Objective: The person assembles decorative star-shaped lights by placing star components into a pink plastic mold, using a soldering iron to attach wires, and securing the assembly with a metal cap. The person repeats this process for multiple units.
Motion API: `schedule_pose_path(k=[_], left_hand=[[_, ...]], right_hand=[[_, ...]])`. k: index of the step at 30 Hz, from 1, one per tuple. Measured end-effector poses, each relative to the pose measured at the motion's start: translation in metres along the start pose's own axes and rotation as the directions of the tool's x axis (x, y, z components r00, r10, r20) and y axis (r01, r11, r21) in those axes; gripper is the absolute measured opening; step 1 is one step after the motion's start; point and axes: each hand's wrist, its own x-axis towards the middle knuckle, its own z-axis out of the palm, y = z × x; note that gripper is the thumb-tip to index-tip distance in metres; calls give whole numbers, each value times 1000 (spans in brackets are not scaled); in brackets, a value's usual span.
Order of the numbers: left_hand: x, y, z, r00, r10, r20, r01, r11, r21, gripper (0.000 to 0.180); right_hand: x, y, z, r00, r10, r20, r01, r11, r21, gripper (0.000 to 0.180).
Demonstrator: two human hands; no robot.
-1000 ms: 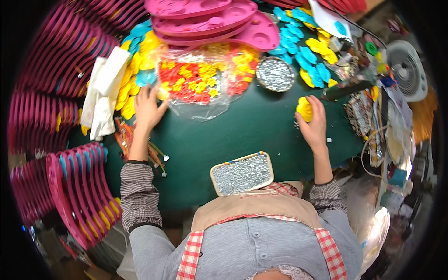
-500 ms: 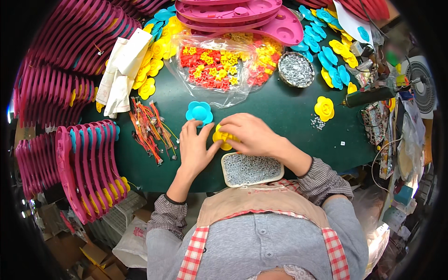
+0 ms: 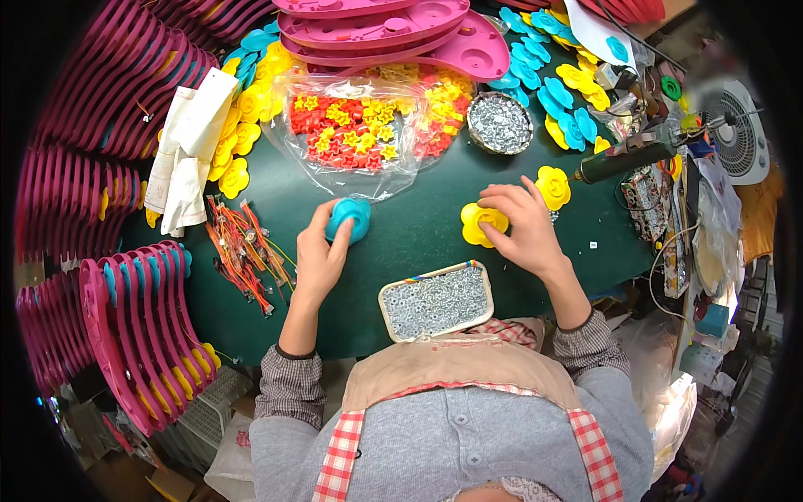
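My left hand [image 3: 320, 255] grips a blue flower-shaped plastic piece [image 3: 350, 220] between thumb and fingers, tilted over the green table. To the right, my right hand [image 3: 533, 234] pinches a yellow flower-shaped plastic piece [image 3: 478, 224] by its edge. Just beyond that hand lies another yellow flower piece [image 3: 553, 187]. Close to my body, between both arms, sits a pale rectangular tray [image 3: 489, 294] full of small metal rings or nuts.
A clear plastic bag [image 3: 288, 159] holds red and yellow star pieces. Past it are stacked pink plastic panels [image 3: 489, 54]. A round bowl [image 3: 471, 127] of metal bits stands right of the bag. Wire leads [image 3: 247, 247] lie left; an electric screwdriver [image 3: 627, 159] hangs at right.
My hands have moved apart. The left now holds the blue flower piece tilted up; the right has carried the yellow one rightward. The whole view has shifted slightly.
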Motion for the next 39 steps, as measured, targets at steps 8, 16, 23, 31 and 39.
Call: schedule_pose_path(k=[8,16,23,31,39], left_hand=[[-35,-1,-11,982,-98,161,73,985,159,43],[-45,3,-10,997,-6,-81,26,967,255,40],[-34,24,-1,998,57,-33,-50,983,177,37],[-42,14,15,985,111,133,-149,934,325,38],[-42,12,10,987,113,118,-148,927,346,41]], right_hand=[[15,-135,-91,304,-156,-940,937,227,265,31],[-12,-154,-159,484,-278,-830,871,61,487,33],[-5,-167,-158,493,-205,-846,864,-3,504,24],[67,-196,-115,51,-52,-997,967,-247,62,20],[25,-193,-122,86,-8,-996,996,-39,86,24]])
